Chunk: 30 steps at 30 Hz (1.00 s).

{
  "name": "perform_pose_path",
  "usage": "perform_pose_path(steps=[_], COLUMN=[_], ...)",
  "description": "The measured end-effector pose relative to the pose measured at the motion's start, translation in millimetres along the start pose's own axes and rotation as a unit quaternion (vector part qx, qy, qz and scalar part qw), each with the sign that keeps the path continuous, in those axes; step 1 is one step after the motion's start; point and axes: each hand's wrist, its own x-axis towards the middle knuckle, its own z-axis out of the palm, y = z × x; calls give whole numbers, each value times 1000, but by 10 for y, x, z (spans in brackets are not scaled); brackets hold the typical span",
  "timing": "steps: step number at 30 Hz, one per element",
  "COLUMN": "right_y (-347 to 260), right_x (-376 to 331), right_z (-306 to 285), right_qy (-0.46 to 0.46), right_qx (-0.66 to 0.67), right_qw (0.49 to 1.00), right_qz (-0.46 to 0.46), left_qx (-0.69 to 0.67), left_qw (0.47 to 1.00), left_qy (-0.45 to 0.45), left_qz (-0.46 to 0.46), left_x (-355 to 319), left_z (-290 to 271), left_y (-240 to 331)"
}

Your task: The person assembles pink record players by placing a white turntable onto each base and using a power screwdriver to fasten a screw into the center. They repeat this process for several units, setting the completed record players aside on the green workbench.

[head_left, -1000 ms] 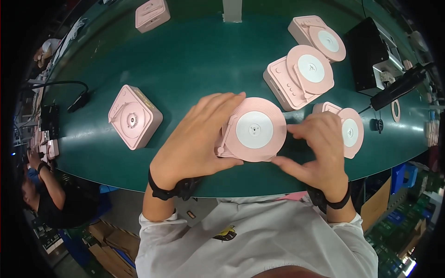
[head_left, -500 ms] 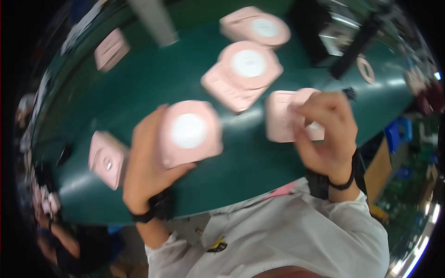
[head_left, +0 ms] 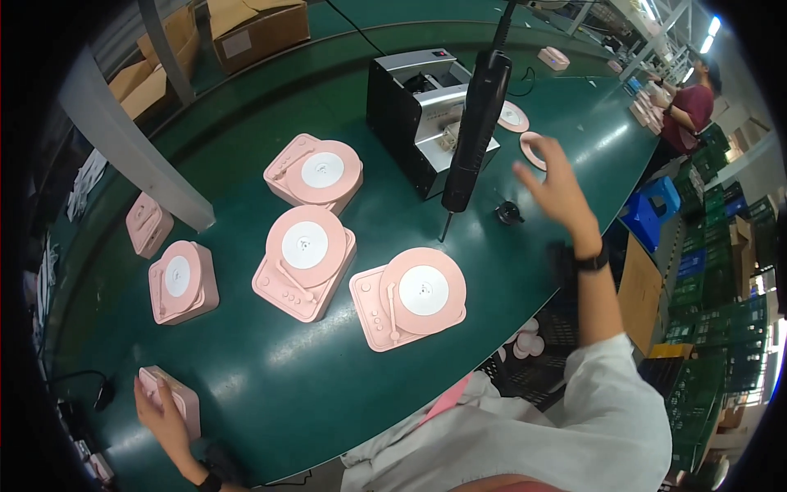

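Observation:
At the lower left, my left hand (head_left: pixel 164 420) is closed over one end of a pink toy record player (head_left: pixel 187 402) that has no disc visible on it. My right hand (head_left: pixel 561 193) is raised at the right, thumb and fingers apart and empty, just in front of a pink ring-shaped disc (head_left: pixel 533 150). Nearest my body in the middle lies a record player with a white-centred disc (head_left: pixel 425 289). Others with discs sit beside it: one in the centre (head_left: pixel 305 242), one behind (head_left: pixel 321 170) and one at the left (head_left: pixel 178 277). A further discless one (head_left: pixel 147 223) stands by the post.
A black electric screwdriver (head_left: pixel 475 135) hangs point-down before a black-and-silver machine (head_left: pixel 426 123). A small black round part (head_left: pixel 509 213) and another disc (head_left: pixel 513 116) lie nearby. A grey post (head_left: pixel 135 139) rises at the left; a co-worker (head_left: pixel 689 107) stands far right.
The view has shifted. My left hand has let go of a disc-topped record player and taken hold of the discless one at lower left. My right hand has left the near record player toward the loose discs.

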Motion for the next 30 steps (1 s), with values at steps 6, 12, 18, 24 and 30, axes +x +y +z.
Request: perform_pose_path(steps=[6,12,18,24,30], right_y=[1184,1579,1723,2206,2813], right_x=[986,1180,1116,866,817], right_z=[500,920,708,642,603], right_qy=[-65,-36,97,210,299], right_qx=[-58,-39,-35,30,100], right_qw=[993,998,989,956,920], right_qz=[85,24,107,200,232], left_qx=[31,42,119,136,6], left_qw=[999,988,976,961,931], left_qy=[-26,-45,-168,-77,-170], left_qz=[3,140,69,230,322], left_x=[-25,526,1776,2488,2645], left_z=[88,-139,422,1307,1438], left_y=[391,1033,1659,1596,2047])
